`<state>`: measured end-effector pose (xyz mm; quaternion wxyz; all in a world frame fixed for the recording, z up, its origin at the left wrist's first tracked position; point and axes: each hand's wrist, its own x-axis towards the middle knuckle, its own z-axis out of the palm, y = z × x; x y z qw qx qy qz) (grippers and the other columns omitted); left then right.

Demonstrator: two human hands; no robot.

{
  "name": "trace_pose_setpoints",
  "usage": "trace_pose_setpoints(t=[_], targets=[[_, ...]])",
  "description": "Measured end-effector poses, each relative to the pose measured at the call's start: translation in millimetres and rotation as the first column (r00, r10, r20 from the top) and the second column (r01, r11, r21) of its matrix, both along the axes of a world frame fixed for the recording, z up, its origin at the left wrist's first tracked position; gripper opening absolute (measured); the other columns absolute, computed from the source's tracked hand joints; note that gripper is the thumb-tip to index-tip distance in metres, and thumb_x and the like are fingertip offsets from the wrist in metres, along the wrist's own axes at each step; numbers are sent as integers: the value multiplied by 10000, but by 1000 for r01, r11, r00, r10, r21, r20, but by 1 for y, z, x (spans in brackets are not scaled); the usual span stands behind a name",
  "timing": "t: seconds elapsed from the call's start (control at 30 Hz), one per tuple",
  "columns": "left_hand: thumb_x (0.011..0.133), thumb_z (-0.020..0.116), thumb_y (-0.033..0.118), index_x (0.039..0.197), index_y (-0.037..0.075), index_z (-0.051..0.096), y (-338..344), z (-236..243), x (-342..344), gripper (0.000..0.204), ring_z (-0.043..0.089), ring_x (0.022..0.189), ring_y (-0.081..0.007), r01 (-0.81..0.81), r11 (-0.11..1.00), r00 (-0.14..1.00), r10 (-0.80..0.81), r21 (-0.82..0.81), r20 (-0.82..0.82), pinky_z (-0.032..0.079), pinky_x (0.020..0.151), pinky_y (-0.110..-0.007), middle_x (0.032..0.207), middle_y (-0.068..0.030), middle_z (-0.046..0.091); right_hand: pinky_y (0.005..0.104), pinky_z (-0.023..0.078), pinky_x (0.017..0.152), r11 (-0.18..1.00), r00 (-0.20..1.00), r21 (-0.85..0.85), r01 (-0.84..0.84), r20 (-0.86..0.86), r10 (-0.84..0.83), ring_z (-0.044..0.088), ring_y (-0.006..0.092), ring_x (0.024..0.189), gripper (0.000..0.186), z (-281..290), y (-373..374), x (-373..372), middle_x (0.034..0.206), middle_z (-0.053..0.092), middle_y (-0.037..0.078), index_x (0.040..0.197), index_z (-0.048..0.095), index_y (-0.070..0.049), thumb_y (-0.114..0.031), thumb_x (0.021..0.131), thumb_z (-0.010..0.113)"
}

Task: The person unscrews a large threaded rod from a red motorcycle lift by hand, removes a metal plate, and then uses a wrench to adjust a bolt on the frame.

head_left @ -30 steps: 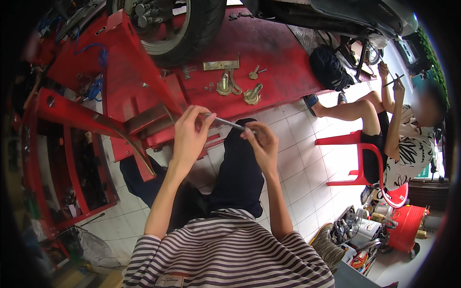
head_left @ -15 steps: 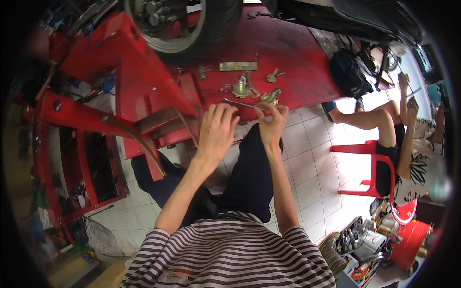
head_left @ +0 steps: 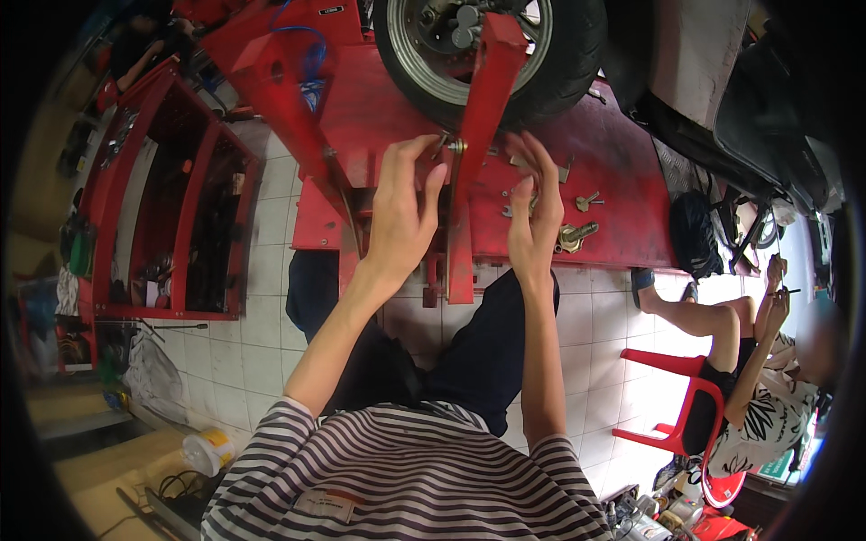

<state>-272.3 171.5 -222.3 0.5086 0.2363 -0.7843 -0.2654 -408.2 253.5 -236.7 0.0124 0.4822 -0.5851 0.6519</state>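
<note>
My left hand [head_left: 403, 215] is raised beside a red upright post [head_left: 480, 113] of the stand, fingers curved and thumb apart. Its fingertips are close to a bolt with a nut [head_left: 457, 145] on that post; whether they touch it I cannot tell. On the post's other side is my right hand [head_left: 538, 212], fingers bent and apart, the tips smeared by motion. Nothing shows in its grasp. Just left of the right thumb, the jaw of an open-ended wrench [head_left: 507, 212] shows over the red bench [head_left: 622, 216]. A brass-coloured threaded fitting [head_left: 575, 236] lies right of that hand.
A motorcycle wheel [head_left: 577, 72] stands on the bench beyond the hands. A smaller brass piece [head_left: 588, 201] lies further right. To the left is a red shelf rack [head_left: 176, 207]. A seated person [head_left: 758, 397] is on a red plastic chair [head_left: 667, 433] at the right.
The view has swung left. Both hands have moved from the bench's front edge up to the red post. The right hand has let go of the wrench it was pinching, and its fingers have spread.
</note>
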Motion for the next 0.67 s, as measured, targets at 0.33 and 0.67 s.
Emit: trace_pose_setpoints(t=[0.33, 0.67], targets=[[901, 579, 59, 1038, -21, 568, -14, 11, -1, 159, 550, 873, -312, -3, 979, 975, 48, -204, 217, 483, 711, -414, 971, -130, 560, 371, 295, 1019, 995, 992, 8, -96, -82, 97, 539, 221, 1079, 448, 35, -42, 3, 1027, 709, 58, 1292, 497, -1, -252, 939, 610], [915, 566, 76, 1100, 2, 552, -16, 12, 3, 200, 563, 936, -322, 101, 989, 978, -78, -110, 194, 486, 754, -433, 990, -145, 546, 371, 297, 1015, 991, 991, -14, -132, 1, 132, 520, 214, 1100, 449, 30, -45, 9, 1068, 698, 71, 1311, 486, -21, -255, 946, 604]])
